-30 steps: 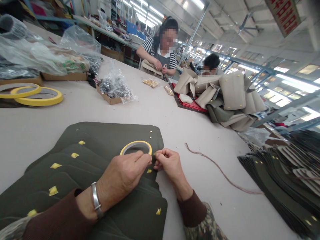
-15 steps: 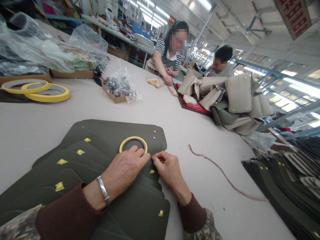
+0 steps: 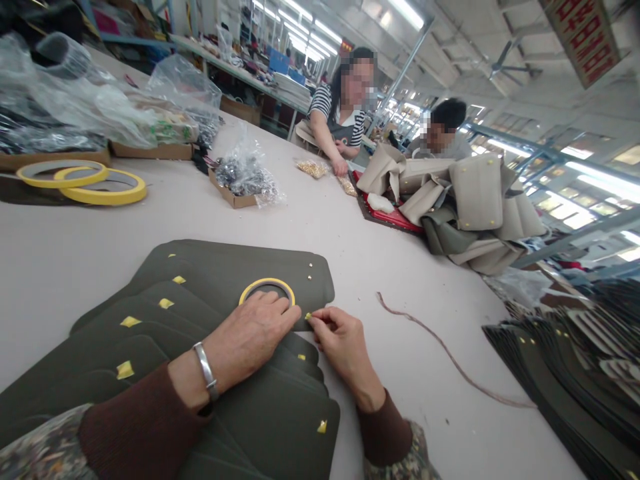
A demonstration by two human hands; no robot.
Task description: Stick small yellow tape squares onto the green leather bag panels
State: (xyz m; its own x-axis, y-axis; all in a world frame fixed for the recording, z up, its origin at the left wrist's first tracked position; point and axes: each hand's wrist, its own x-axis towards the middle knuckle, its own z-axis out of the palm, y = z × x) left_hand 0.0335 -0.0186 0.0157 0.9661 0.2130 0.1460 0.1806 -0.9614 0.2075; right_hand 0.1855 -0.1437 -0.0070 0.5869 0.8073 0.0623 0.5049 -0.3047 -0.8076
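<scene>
Head view: thin yellow roll flat on green panels, 12 o'clock of left hand, flat fingers touching rim. Right hand pinches yellow tape bit at its 10 o'clock.

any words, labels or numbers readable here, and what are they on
Nothing readable for certain.
Hanging sign: red characters, tilted, too blurred to read.
Small red sign far back: too small.
Box under plastic: green print, blurred.
Tape roll under the left hand, tape piece pinched by the right hand: no print visible.
</scene>
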